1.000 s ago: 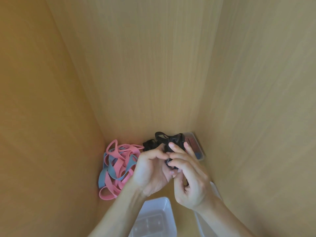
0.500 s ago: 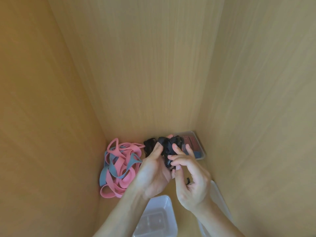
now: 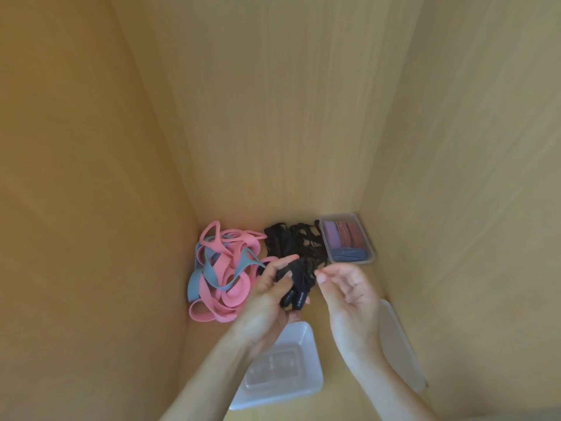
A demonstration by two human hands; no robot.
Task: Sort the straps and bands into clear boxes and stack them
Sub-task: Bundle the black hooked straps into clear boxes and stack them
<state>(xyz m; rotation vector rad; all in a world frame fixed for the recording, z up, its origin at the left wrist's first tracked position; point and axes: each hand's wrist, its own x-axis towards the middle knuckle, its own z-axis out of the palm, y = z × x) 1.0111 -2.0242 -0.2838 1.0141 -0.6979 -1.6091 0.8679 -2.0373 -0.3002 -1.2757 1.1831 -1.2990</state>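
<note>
The left hand [image 3: 267,302] has its grip closed round a bunch of the black straps [image 3: 299,259] (thumb on top, fingers curled beneath, two dark ends poking out at its 5 o'clock), and the rest of the heap lies at 12 o'clock against the back wall. At its 3 o'clock the right hand [image 3: 349,293] keeps a slack grip with nothing visibly in it, fingertips just beside the straps. Pink and grey bands [image 3: 224,268] lie tangled at 9 o'clock, a filled clear box [image 3: 372,252] sits at 1 o'clock in the corner, an empty clear box [image 3: 312,360] at 6 o'clock under the wrists, and a lid [image 3: 397,344] at 4 o'clock.
</note>
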